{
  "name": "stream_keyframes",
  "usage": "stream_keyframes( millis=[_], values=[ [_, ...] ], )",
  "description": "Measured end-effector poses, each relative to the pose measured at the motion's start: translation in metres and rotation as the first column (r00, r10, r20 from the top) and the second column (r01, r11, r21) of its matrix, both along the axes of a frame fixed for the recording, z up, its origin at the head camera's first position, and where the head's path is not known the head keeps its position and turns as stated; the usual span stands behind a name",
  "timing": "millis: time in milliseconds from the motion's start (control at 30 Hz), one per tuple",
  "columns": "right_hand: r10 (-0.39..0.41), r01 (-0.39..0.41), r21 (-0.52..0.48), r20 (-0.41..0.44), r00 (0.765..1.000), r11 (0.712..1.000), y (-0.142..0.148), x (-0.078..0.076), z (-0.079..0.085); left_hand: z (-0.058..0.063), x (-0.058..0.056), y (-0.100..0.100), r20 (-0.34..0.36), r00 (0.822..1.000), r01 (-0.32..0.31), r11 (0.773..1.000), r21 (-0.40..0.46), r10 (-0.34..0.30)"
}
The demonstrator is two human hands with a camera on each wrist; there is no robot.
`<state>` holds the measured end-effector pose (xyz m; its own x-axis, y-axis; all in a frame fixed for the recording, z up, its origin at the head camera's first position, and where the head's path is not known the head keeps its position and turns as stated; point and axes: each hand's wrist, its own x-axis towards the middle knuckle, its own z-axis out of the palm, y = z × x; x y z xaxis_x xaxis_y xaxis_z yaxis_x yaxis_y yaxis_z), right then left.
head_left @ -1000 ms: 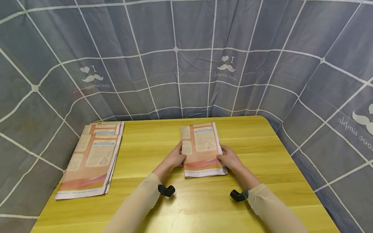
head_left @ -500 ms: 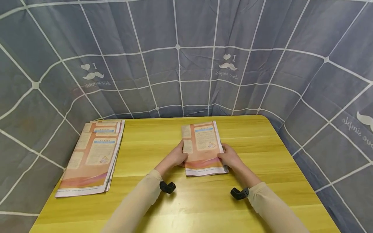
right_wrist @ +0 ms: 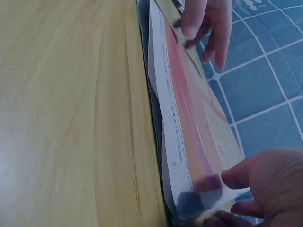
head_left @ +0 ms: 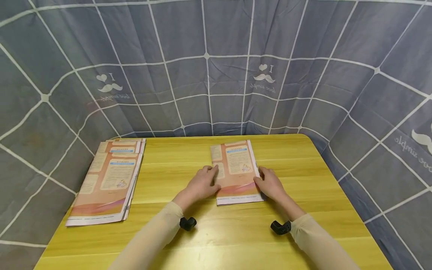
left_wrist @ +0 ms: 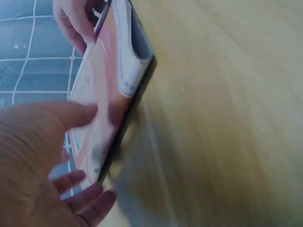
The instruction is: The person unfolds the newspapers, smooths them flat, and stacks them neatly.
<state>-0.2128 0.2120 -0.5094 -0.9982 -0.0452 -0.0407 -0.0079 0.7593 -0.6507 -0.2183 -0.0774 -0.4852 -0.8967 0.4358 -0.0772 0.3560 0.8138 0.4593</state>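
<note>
A folded newspaper (head_left: 233,176), orange-pink with a white lower margin, lies on the yellow wood-grain table in front of me. At its left edge is my left hand (head_left: 202,183), thumb and fingers spread apart. The left wrist view shows that hand's fingers (left_wrist: 90,201) loose beside the paper's edge. My right hand (head_left: 271,185) holds the right edge, its thumb on top of the paper and the other fingers at the side, partly hidden. In the right wrist view, the right thumb (right_wrist: 236,175) rests at the newspaper's (right_wrist: 189,123) edge near the corner.
On the table's left side lies a stack of similar folded newspapers (head_left: 104,183), slightly staggered. A grey curtain (head_left: 182,82) with white grid lines surrounds the back and sides of the table (head_left: 236,236). Each wrist wears a black camera mount.
My left hand has loosened from the newspaper's left edge, and its fingers have spread. The right hand stays at the right edge; the newspaper has hardly moved.
</note>
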Motion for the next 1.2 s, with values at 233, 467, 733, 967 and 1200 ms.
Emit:
stream_keyframes(
  millis=[233,467,733,967,1200],
  values=[
    [0.008,-0.007,0.088,-0.008,1.0,0.996,0.007,0.007,0.002,-0.008,0.009,-0.007,0.002,0.989,0.145,0.981,-0.128,-0.146],
    [0.034,-0.028,0.112,-0.053,0.998,0.993,0.006,0.016,0.001,-0.018,0.011,-0.009,0.012,0.986,0.167,0.968,-0.188,-0.168],
    [0.01,-0.006,0.049,-0.082,0.997,0.999,0.006,0.023,-0.003,-0.023,0.008,-0.01,0.011,0.983,0.181,0.96,-0.213,-0.182],
    [-0.014,0.008,-0.072,-0.073,0.997,0.997,0.004,0.03,0.0,-0.025,0.006,-0.009,0.018,0.983,0.182,0.954,-0.237,-0.183],
    [-0.018,0.009,-0.248,-0.035,0.999,0.969,-0.003,0.035,0.003,-0.024,0.006,-0.01,0.014,0.984,0.175,0.953,-0.248,-0.177]
  ],
)
